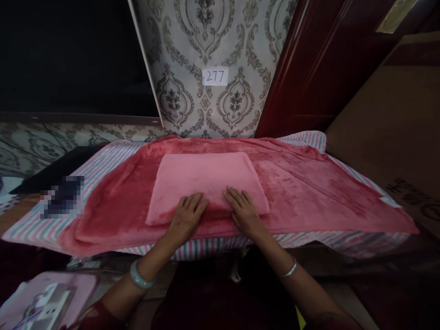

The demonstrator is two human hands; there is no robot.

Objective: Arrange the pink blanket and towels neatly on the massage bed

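Note:
A pink plush pillow point(206, 176) lies on a spread pink-red plush blanket point(302, 192). My left hand point(187, 215) rests on the pillow's near left part, fingers stretched out and palm down. To its right, my right hand point(243, 211) lies flat on the near side of the same pillow. Neither hand grips anything that I can see. Under the blanket, a striped pink, grey and white cloth point(206, 247) shows at the edges. The undersides of both hands are hidden.
Behind stands patterned wallpaper point(206, 41) with a paper label point(215, 76) reading 277. A dark screen point(75, 55) is at the left, a cardboard box point(392, 128) at the right. Near the lower left is a pink stool-like surface point(82, 282) with a white power strip point(51, 305).

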